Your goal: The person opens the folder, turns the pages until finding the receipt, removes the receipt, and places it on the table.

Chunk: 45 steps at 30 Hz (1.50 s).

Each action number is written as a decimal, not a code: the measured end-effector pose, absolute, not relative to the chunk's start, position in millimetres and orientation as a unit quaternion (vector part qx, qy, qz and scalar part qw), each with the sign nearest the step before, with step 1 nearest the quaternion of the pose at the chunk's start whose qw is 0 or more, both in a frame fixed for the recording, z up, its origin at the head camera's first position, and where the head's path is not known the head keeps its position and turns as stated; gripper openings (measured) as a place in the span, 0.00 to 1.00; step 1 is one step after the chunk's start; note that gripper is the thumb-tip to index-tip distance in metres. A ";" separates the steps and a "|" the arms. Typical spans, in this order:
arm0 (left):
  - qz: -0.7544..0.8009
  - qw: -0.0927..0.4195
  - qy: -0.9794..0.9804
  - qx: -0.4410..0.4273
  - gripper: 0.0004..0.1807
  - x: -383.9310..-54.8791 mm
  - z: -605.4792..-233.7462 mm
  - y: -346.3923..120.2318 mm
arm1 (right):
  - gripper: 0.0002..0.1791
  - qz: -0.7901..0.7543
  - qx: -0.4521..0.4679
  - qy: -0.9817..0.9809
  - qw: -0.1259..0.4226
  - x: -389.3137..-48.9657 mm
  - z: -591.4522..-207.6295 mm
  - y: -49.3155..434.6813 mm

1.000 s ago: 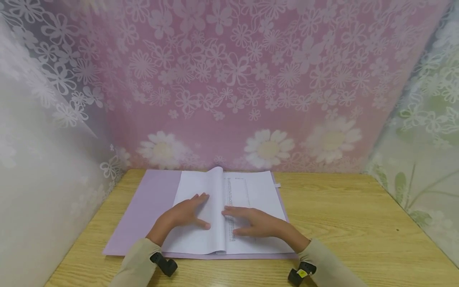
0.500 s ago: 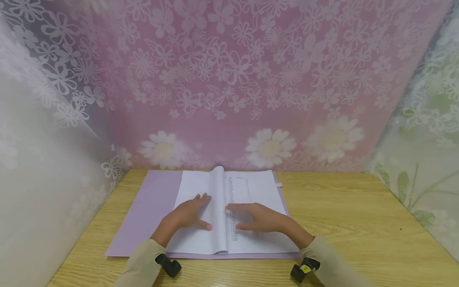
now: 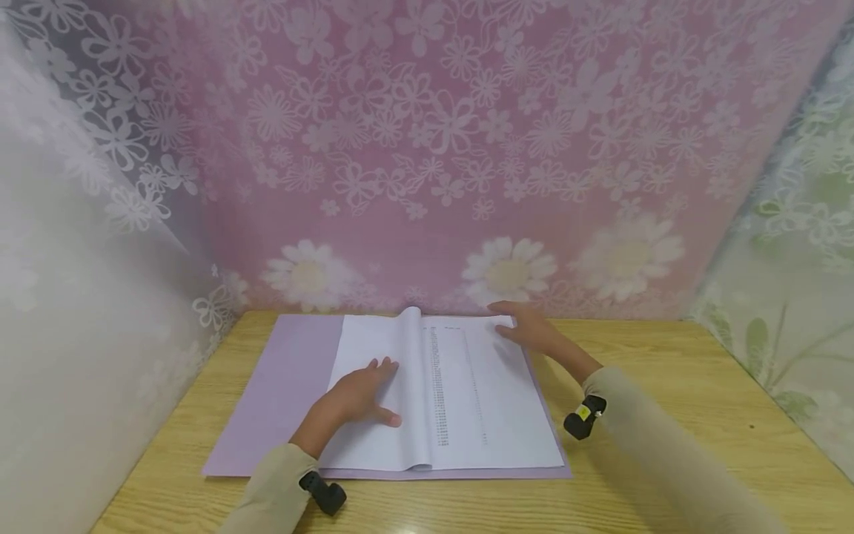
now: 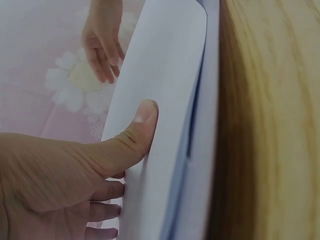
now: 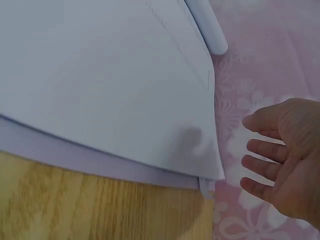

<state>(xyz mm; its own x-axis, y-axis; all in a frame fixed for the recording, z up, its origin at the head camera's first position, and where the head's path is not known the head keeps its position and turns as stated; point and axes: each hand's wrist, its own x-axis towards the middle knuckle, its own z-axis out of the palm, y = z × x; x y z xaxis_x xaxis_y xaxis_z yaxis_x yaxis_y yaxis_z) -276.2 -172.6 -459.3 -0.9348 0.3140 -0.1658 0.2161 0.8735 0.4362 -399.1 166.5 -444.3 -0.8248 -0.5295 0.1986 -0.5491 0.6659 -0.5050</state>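
A lilac folder (image 3: pixel 280 393) lies spread on the table, holding white paper sheets. Turned-over sheets (image 3: pixel 365 337) curve up into a rounded fold at the middle. To the right is a sheet (image 3: pixel 517 415) printed with narrow columns of text. My left hand (image 3: pixel 356 393) rests on the turned-over sheets, its fingers spread; in the left wrist view its thumb (image 4: pixel 146 112) lies straight on the paper. Near the printed sheet's far right corner hovers my right hand (image 3: pixel 530 330). The right wrist view shows its fingers (image 5: pixel 265 167) loosely bent and apart from the paper, holding nothing.
The folder lies on a wood-grain table (image 3: pixel 640 378) that reaches to a pink flowered backdrop (image 3: pixel 400 245). A pale tab (image 5: pixel 204 189) sticks out by the folder's far right corner. Pale flowered sheets hang at both sides.
My right hand has moved from beside the middle fold to the printed sheet's far right corner, uncovering the text columns. The left hand stays on the turned-over sheets.
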 end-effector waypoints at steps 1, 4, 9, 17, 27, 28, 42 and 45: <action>0.210 0.117 0.961 0.137 0.58 -275.6 -458.9 -171.6 | 0.27 0.278 0.285 -0.917 0.013 -403.2 -446.0 171.4; 0.207 0.119 0.961 0.138 0.58 -273.7 -457.3 -170.5 | 0.29 0.280 0.254 -0.926 -0.008 -410.7 -450.7 181.2; 0.196 0.124 0.962 0.142 0.58 -274.8 -455.6 -171.9 | 0.32 0.302 0.223 -0.926 -0.027 -423.8 -463.7 191.6; 0.198 0.125 0.962 0.138 0.58 -276.0 -455.8 -170.7 | 0.32 0.307 0.217 -0.926 -0.032 -430.6 -466.2 192.1; 0.202 0.126 0.963 0.128 0.58 -272.9 -452.7 -169.1 | 0.28 0.349 0.217 -0.912 0.002 -429.5 -467.3 191.2; 0.202 0.126 0.963 0.128 0.58 -272.7 -452.5 -168.9 | 0.27 0.357 0.219 -0.908 0.012 -428.8 -467.1 191.5; 0.199 0.124 0.963 0.135 0.59 -275.2 -455.8 -170.8 | 0.23 0.434 0.234 -0.868 0.052 -423.8 -464.0 193.4; 0.199 0.124 0.963 0.135 0.59 -276.0 -456.6 -171.0 | 0.23 0.450 0.234 -0.860 0.046 -420.5 -463.3 195.3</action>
